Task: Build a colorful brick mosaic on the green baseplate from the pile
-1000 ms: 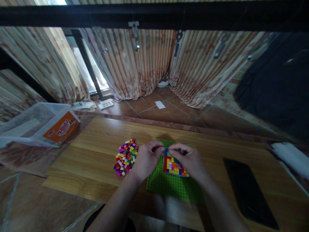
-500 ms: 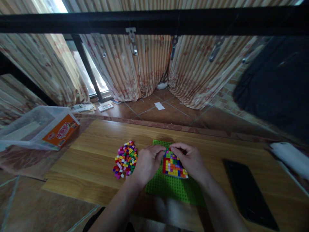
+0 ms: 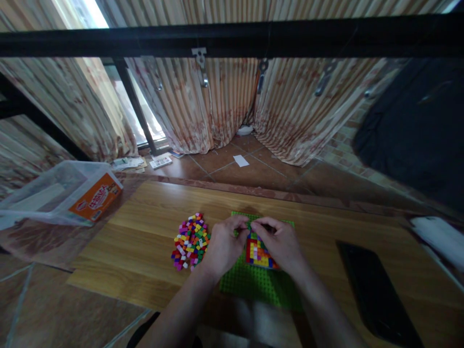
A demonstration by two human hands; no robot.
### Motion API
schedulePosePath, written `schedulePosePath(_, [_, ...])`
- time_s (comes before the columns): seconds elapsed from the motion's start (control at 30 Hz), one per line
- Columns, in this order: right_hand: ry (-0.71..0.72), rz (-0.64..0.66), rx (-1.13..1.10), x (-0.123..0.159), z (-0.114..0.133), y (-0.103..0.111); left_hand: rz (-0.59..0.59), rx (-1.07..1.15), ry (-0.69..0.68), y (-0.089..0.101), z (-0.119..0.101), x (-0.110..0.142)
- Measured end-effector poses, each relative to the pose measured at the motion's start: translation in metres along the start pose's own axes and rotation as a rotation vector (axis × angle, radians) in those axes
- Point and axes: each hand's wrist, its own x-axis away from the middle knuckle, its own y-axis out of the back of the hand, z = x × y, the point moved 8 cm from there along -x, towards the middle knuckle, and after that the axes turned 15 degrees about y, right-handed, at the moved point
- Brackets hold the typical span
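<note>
A green studded baseplate [image 3: 261, 285] lies on a wooden table [image 3: 137, 232]. A patch of small bricks in red, yellow, orange and other colours [image 3: 259, 254] covers part of it. My left hand [image 3: 224, 244] and my right hand [image 3: 279, 244] meet at the far edge of that patch. Their fingertips are pinched together, touching one another. What they pinch is too small to make out. A heap of loose coloured bricks [image 3: 191, 240] lies just left of my left hand.
A dark flat slab [image 3: 377, 295] lies on the table at the right. A clear plastic tub with an orange label [image 3: 68, 193] sits at the far left. A black bar [image 3: 232, 38] crosses overhead. Curtains and a tiled floor lie beyond the table.
My hands have closed in over the far edge of the brick patch, and the right one covers more of it. The camera has shifted slightly.
</note>
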Motion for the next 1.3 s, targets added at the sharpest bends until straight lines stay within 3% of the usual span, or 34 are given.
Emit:
schedulePosePath(0.2, [-0.031, -0.012, 0.106, 0.001, -0.003, -0.002, 0.002, 0.016, 0.016, 0.000, 0.000, 0.001])
schedulePosePath(0.97, [-0.066, 0.010, 0.030, 0.003, -0.012, -0.006, 0.005, -0.073, 0.005, -0.004, 0.001, 0.009])
schedulePosePath(1.3, [-0.087, 0.042, 0.036, 0.005, -0.020, -0.007, -0.053, -0.073, 0.006, 0.019, 0.007, 0.003])
